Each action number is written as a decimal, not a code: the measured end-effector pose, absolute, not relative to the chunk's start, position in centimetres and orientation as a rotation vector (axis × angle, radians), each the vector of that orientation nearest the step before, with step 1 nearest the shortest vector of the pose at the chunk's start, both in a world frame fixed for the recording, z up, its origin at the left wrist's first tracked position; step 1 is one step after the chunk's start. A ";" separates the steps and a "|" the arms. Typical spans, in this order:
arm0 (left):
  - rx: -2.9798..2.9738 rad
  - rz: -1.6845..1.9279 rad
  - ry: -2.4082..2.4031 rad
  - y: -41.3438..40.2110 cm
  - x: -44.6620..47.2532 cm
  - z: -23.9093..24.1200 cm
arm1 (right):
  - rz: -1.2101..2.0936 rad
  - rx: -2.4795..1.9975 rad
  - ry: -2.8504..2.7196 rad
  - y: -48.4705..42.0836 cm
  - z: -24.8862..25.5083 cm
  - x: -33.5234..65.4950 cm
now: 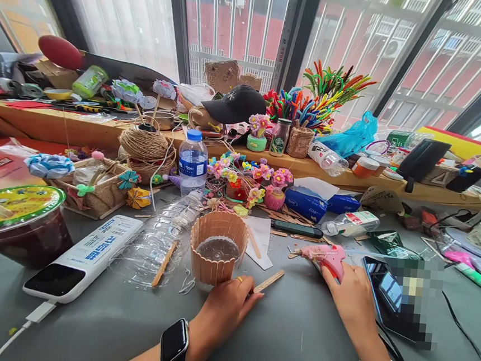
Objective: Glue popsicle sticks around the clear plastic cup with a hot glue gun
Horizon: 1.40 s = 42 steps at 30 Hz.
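My left hand (pixel 223 308) rests on the grey table, fingers curled, pinching one end of a wooden ice-cream stick (pixel 269 281) that lies flat and points up-right. Just beyond it stands a small round basket of upright wooden sticks (pixel 217 254) around a clear cup bottom. My right hand (pixel 346 294) is closed on the handle of a pink glue gun (pixel 324 256), whose nozzle points left, low over the table. A smartwatch sits on my left wrist, a bracelet on my right.
A cut clear plastic bottle (pixel 156 246) with a stick on it lies left of the basket, beside a white power bank (pixel 84 257). A phone (pixel 398 298) lies right of my right hand. A water bottle (pixel 192 162), pipe-cleaner flowers (pixel 251 178), twine (pixel 145 144) and clutter fill the back.
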<state>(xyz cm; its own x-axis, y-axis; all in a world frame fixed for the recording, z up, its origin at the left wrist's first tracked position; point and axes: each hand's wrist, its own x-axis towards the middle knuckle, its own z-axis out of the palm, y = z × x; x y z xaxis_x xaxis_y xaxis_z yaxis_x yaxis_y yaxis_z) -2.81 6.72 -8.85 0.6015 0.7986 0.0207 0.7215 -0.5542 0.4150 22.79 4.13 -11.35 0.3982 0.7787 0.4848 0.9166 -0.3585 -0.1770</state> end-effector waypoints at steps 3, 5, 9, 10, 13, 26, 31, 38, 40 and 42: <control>2.459 0.292 1.220 6.7 -2.9 -8.7 | -0.579 -2.236 -1.460 4.5 -10.9 22.6; 2.454 0.285 1.214 6.7 -2.9 -8.6 | -0.733 -2.154 -1.485 4.3 -10.1 22.0; 2.445 0.256 1.229 6.7 -2.8 -8.5 | -0.710 -1.765 -1.744 3.4 -8.4 19.1; 2.445 0.239 1.236 6.8 -2.8 -8.6 | -0.623 -1.628 -1.858 3.1 -8.1 18.0; 2.452 0.220 1.233 6.9 -2.8 -9.0 | -0.439 -1.326 -2.082 2.6 -7.7 15.1; 2.533 0.340 1.242 6.8 -2.8 -9.8 | -0.703 -1.124 -2.218 3.4 -9.7 12.4; 2.537 0.361 1.242 6.9 -2.8 -10.0 | -0.788 -1.062 -2.204 3.5 -9.4 12.0; 2.578 0.309 1.273 6.9 -2.7 -10.1 | -0.821 -1.029 -2.144 3.6 -9.7 11.5; 2.601 0.304 1.282 6.9 -2.8 -10.0 | -0.809 -1.036 -2.148 3.6 -9.9 11.3; 2.620 0.324 1.273 6.9 -2.9 -10.1 | -0.799 -1.043 -2.145 3.6 -10.0 11.3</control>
